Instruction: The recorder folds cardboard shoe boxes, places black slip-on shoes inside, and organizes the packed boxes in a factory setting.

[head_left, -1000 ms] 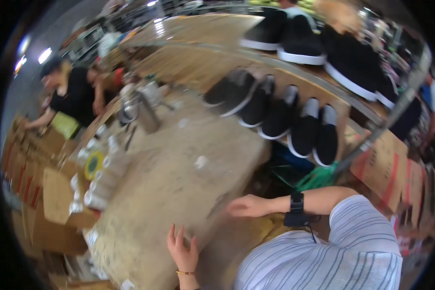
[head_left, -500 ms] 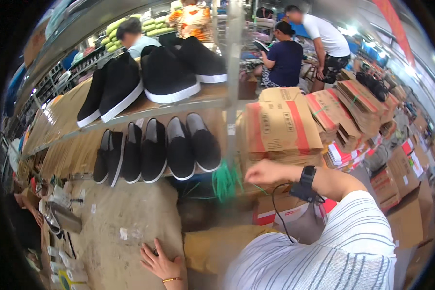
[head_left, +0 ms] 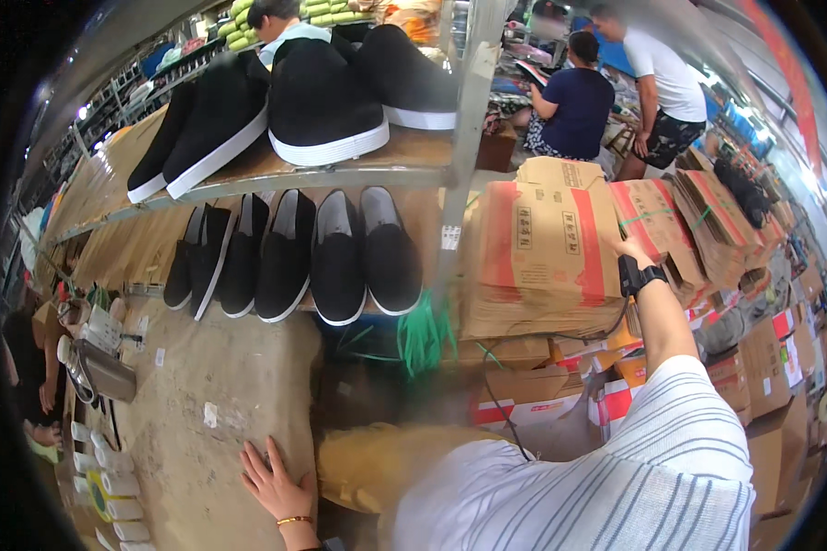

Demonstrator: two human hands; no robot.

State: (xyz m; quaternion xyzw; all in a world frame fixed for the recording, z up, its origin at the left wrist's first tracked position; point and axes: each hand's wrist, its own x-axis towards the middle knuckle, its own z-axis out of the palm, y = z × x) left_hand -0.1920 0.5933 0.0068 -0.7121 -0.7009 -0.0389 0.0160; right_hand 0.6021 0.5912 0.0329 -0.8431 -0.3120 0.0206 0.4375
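My left hand [head_left: 271, 482] lies flat, fingers spread, on the worn beige table top [head_left: 220, 386] near its right edge. It holds nothing. My right arm, in a striped sleeve with a black wristband, stretches up to the right. My right hand [head_left: 627, 250] is at the upper right corner of a stack of flattened brown and red cardboard boxes [head_left: 538, 257]. Its fingers rest on the top edge of the stack and are partly hidden, so whether they grip the cardboard is unclear.
Black slip-on shoes with white soles [head_left: 294, 253] line two metal shelves above the table. A bundle of green straps [head_left: 423, 335] hangs by the shelf post. More box stacks [head_left: 708, 220] stand right. Two people [head_left: 616, 92] are behind them. White rolls [head_left: 110, 487] lie left.
My view has swung right from the table to the shelves and boxes. My right hand rose from near the green straps to the box stack. My left hand stays on the table.
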